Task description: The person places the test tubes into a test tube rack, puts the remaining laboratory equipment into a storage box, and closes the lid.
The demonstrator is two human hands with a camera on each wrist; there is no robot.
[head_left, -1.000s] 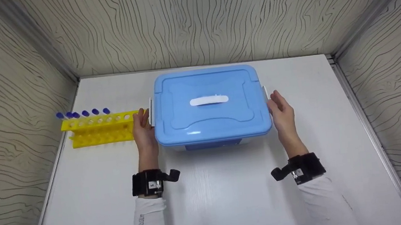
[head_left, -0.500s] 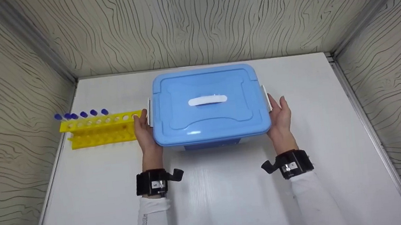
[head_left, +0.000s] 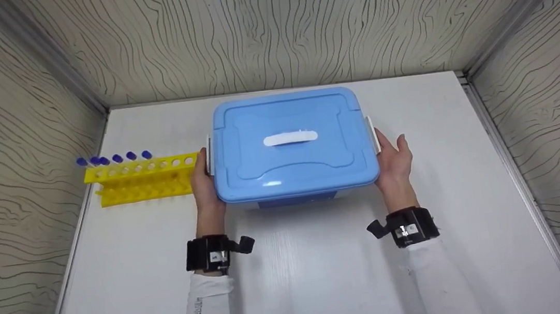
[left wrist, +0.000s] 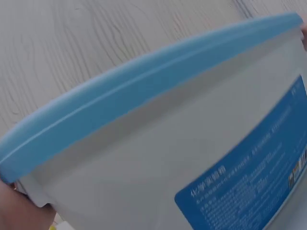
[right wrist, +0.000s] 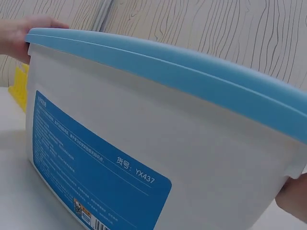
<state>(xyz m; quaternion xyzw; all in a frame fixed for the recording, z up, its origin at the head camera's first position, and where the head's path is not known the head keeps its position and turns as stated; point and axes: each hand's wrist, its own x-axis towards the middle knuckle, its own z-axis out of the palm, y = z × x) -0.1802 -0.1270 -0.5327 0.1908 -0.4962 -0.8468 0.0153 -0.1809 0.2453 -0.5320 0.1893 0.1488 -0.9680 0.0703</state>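
Note:
A storage box [head_left: 294, 168] with a light blue lid [head_left: 288, 109] and a white top handle [head_left: 290, 138] stands before me. Its whitish side carries a blue label [right wrist: 96, 163]. My left hand [head_left: 205, 188] holds the box's left side, near the white latch [head_left: 209, 154]. On the opposite side, my right hand [head_left: 394, 166] has its fingers tucked below the right latch [head_left: 373, 135], the thumb sticking outward. In the right wrist view, that hand [right wrist: 295, 196] reaches under the lid's edge. Most fingertips are hidden by the box.
Left of the box, close to my left hand, stands a yellow test tube rack [head_left: 145, 186]. Several blue-capped tubes [head_left: 116, 158] are along its back. The white table [head_left: 298, 280] is bounded by wood-patterned panels [head_left: 277, 32] at the back and sides.
Both hands have closed in on the box's sides, the right coming inward and its fingers passing under the latch. Box and rack stay in about the same place.

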